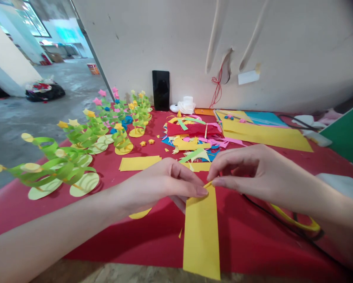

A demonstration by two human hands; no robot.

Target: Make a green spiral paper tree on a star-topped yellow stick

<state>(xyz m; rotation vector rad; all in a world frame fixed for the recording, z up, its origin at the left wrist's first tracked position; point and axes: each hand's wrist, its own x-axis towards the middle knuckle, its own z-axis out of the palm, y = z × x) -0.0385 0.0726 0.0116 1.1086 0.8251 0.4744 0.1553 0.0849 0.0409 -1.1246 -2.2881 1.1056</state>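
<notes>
Both hands pinch the top edge of a yellow paper strip, which hangs down toward the table's front edge. My left hand grips its top left part between thumb and fingers. At the top right corner, my right hand holds a narrow fold between thumb and index finger. A rounded yellow paper piece lies partly hidden under my left hand. Behind the hands rests a stack of yellow paper strips, partly covered. A heap of colourful paper scraps lies beyond them.
Green spiral paper plants with star and oval tops stand along the left of the red table. A black phone leans on the back wall. Yellow sheets lie back right. A black cable runs under my right arm.
</notes>
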